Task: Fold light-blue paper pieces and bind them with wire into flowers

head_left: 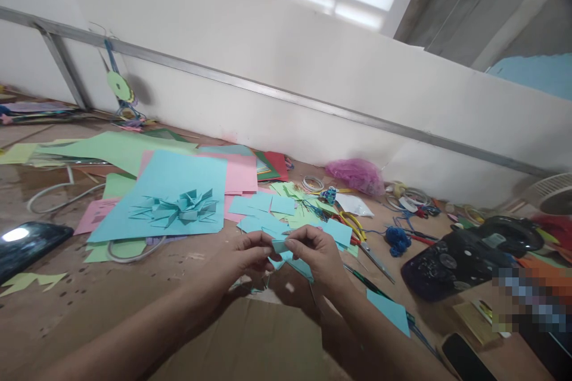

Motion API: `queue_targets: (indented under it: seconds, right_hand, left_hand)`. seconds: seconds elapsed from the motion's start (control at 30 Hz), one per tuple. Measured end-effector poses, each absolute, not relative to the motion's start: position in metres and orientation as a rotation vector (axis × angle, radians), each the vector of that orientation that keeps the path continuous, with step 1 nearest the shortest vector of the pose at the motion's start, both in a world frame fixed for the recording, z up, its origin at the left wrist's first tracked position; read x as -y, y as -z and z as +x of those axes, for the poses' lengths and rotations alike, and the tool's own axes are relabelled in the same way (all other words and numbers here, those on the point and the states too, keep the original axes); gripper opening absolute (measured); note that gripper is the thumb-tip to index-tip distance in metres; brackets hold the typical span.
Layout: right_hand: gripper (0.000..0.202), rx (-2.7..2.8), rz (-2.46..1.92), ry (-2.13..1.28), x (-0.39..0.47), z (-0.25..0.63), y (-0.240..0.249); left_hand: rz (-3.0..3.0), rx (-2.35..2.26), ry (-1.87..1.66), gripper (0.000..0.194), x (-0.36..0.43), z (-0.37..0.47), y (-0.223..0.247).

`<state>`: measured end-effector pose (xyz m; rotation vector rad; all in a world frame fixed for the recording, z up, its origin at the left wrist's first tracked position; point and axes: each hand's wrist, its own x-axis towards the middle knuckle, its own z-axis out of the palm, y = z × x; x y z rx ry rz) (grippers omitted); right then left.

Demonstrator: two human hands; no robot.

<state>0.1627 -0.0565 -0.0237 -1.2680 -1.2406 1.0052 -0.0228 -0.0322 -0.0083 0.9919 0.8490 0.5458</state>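
Between the fingertips of both hands is a small folded piece of blue paper [280, 245]. My left hand [250, 256] pinches its left side, and my right hand [315, 250] grips the right side with thumb and forefinger. Square blue paper pieces [282, 205] lie flat just beyond the hands. Farther left, a pile of folded blue paper pieces [183, 208] rests on a large blue sheet [156, 175]. Under the hands, more blue paper is partly hidden by the fingers. Below them, a brown cardboard sheet [241, 339] covers the near part of the table.
Yellow-handled scissors [357, 232] lie right of the hands, near blue yarn [397, 241] and a black device [451, 265]. A dark phone [33, 247] sits at left, beside a white cable [67, 211]. Behind stands a white wall panel [268, 113] with a metal rail.
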Motion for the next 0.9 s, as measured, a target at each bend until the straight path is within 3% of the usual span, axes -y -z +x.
queue_targets:
  seconds: [0.23, 0.43, 0.6, 0.9]
  right_hand:
    - [0.016, 1.253, -1.263, -1.005, 0.059, 0.159, 0.023]
    - [0.022, 1.216, -1.196, -1.132, 0.058, 0.160, 0.023]
    - [0.020, 1.196, -1.224, -1.112, 0.055, 0.163, 0.034]
    - [0.014, 1.349, -1.309, -0.971, 0.061, 0.158, 0.022]
  left_hand:
    - [1.240, -0.920, -0.641, 0.030, 0.030, -0.019, 0.010]
    - [1.299, -0.889, -0.745, 0.031, 0.017, -0.020, 0.025]
    - [1.299, -0.905, -0.645, 0.037, 0.016, -0.020, 0.027]
    - [1.371, -0.873, -0.628, 0.030, 0.017, -0.020, 0.028]
